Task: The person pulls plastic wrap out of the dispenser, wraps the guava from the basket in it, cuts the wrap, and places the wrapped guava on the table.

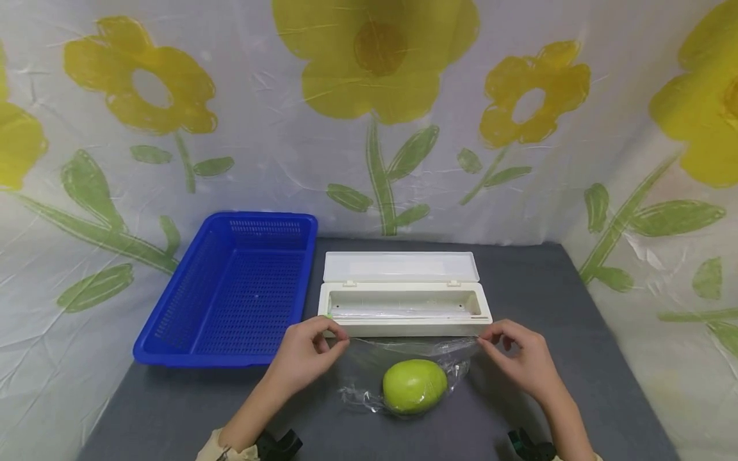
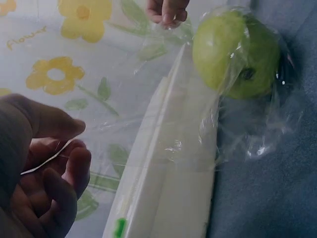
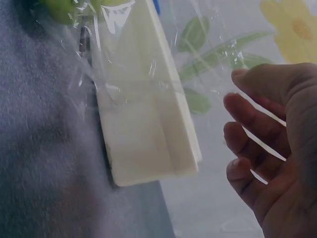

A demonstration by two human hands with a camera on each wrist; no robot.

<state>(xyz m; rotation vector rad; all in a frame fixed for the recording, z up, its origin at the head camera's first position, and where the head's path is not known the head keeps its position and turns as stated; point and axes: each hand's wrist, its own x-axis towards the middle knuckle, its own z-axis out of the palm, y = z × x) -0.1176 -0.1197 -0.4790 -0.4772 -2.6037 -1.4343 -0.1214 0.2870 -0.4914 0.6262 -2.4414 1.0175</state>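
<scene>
A smooth green fruit (image 1: 415, 386) lies on the grey table, with clear plastic film (image 1: 369, 365) around it. My left hand (image 1: 308, 352) pinches the film's upper left corner between thumb and forefinger. At the upper right corner, my right hand (image 1: 521, 358) pinches the film the same way, so the edge is stretched between the hands. In the left wrist view, the film drapes over the fruit (image 2: 237, 54), whose dark end spot shows through. Just behind the hands is a long white box (image 1: 403, 330), its lid (image 1: 400, 266) tipped back and clear film inside.
A blue perforated plastic basket (image 1: 196, 360) stands at the left, close to the white box. Behind the table (image 1: 576, 384) hangs a pale sheet (image 1: 259, 153) printed with yellow flowers, which also covers both sides.
</scene>
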